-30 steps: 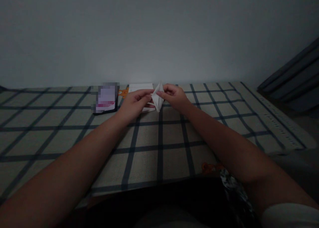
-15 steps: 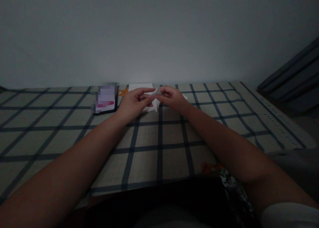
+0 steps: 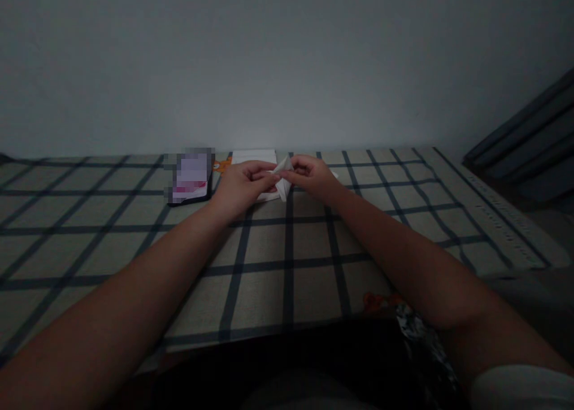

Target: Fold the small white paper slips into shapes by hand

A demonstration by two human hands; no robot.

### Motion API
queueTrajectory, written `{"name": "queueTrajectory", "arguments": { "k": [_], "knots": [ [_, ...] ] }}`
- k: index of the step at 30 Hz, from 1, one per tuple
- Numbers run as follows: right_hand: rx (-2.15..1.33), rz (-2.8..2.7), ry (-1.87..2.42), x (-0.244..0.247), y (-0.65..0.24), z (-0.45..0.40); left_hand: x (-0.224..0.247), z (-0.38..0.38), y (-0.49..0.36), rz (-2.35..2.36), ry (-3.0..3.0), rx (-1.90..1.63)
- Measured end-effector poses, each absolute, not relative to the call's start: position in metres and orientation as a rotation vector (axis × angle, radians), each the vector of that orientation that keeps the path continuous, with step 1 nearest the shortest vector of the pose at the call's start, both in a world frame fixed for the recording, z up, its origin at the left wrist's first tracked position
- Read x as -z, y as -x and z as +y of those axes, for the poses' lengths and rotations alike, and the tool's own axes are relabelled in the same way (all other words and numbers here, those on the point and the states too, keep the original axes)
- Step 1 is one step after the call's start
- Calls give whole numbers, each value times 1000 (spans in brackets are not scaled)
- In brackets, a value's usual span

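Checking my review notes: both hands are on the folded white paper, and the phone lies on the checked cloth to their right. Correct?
Wrong side: the head view shows the phone lying on the checked cloth to the left of the left hand and right hand, which are on the folded white paper.

The left forearm (image 3: 147,272) and right forearm (image 3: 399,242) angle inward. The left grip (image 3: 237,186) and right grip (image 3: 316,177) pinch, thumbs (image 3: 263,186) nearly meeting.

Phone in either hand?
No: the phone lies on the checked cloth, while the left hand and right hand hold the folded white paper.
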State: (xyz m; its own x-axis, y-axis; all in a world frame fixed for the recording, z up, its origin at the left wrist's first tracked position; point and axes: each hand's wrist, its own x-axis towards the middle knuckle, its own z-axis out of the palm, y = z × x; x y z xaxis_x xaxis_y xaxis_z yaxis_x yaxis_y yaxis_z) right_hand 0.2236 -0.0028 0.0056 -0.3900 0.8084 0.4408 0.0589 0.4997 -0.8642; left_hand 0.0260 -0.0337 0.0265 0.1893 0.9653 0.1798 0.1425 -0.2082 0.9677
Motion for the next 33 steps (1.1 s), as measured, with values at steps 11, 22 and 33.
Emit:
{"name": "queueTrajectory", "arguments": {
  "k": [11,22,33],
  "knots": [
    [-1061,-1722,729,-11,-223,-7,-23,-29,-24,1056,-1542,-1154],
    [-1050,-1709,862,-14,-223,-9,-28,-33,-28,1082,-1440,-1090],
    [-1019,-1751,874,-10,-225,-6,-30,-33,-29,1115,-1293,-1076]
  ]
}}
